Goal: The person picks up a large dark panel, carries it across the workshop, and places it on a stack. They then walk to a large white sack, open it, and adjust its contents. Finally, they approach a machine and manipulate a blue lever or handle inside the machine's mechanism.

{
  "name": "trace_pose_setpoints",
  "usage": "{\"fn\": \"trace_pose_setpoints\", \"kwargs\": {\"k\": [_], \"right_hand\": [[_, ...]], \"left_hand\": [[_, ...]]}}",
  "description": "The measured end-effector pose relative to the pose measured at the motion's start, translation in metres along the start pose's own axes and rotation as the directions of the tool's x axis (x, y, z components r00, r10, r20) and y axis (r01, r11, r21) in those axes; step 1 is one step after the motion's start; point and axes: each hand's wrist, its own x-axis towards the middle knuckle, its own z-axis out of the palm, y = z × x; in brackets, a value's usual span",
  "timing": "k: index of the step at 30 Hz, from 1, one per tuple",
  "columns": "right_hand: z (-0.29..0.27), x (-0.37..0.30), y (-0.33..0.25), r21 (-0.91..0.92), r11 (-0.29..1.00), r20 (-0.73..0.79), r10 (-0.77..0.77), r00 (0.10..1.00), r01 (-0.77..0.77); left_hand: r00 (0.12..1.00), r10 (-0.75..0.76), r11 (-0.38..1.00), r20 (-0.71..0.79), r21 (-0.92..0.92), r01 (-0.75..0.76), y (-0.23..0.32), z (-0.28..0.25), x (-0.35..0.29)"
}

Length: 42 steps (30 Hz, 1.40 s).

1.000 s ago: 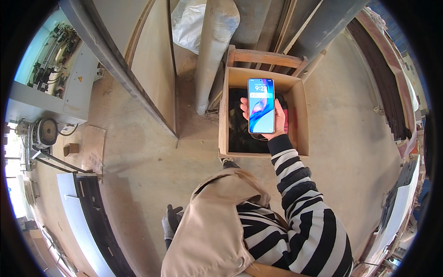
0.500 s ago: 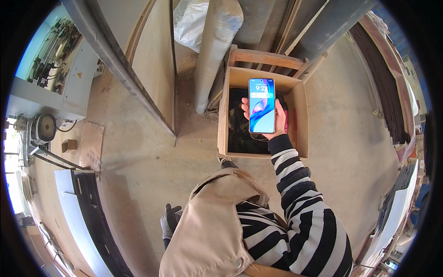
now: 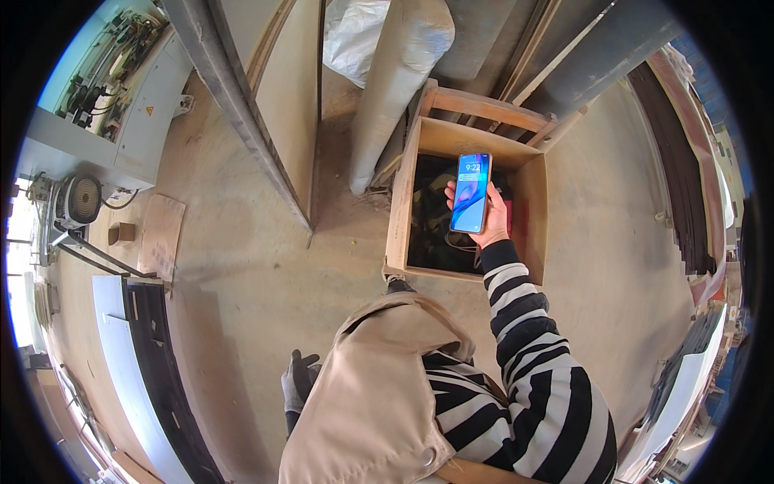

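Observation:
My bare right hand [image 3: 497,219] is closed around a smartphone [image 3: 470,194] with a lit blue screen, tilted slightly. It is above an open wooden box [image 3: 401,210], whose dark contents [image 3: 427,206] are partly covered by the phone and hand. Inside, a pale cord [image 3: 461,244] shows below the phone. Low on the left, my left hand [image 3: 297,381] wears a grey glove with dark fingertips. It hangs beside my beige apron [image 3: 363,387], fingers apart and holding nothing; the apron hides part of that arm.
Behind the box stand a slatted wooden backrest [image 3: 488,107] and large grey pipes [image 3: 403,89]. A metal-edged upright panel [image 3: 282,105] rises left of them. Further left are a machine cabinet [image 3: 149,129] and a long white board [image 3: 137,363]. Dark stacked sheets [image 3: 673,169] line the right side.
The view has shifted, so the box appears a little further right. The phone now looks smaller and lower over the box, and leans more. My left hand has barely moved.

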Motion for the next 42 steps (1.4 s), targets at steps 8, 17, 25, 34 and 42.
{"fn": "trace_pose_setpoints", "kwargs": {"k": [8, 17, 25, 34, 42], "right_hand": [[-0.015, 0.000, 0.003, 0.053, 0.998, -0.119, 0.031, 0.992, -0.024], [-0.020, -0.006, 0.003, 0.143, 0.989, 0.029, 0.027, 0.999, -0.031], [-0.031, -0.005, 0.003, 0.089, 0.995, -0.029, 0.035, 0.999, -0.033], [-0.028, -0.006, 0.007, 0.146, 0.986, 0.011, 0.081, 0.997, -0.082], [-0.066, 0.003, 0.035, 0.133, 0.959, -0.308, 0.278, 0.910, -0.249]], "left_hand": [[0.999, -0.019, 0.999, -0.030, -0.040, 0.018, 0.010, 0.006, -0.010], [0.999, -0.012, 1.000, -0.034, -0.015, 0.011, 0.023, 0.009, -0.017], [0.999, -0.041, 0.998, -0.034, -0.052, 0.039, 0.010, 0.010, -0.007], [0.999, -0.025, 1.000, -0.042, -0.004, 0.025, 0.011, 0.012, -0.010], [0.999, -0.004, 0.999, -0.052, -0.032, 0.002, 0.013, 0.016, -0.018]]}}
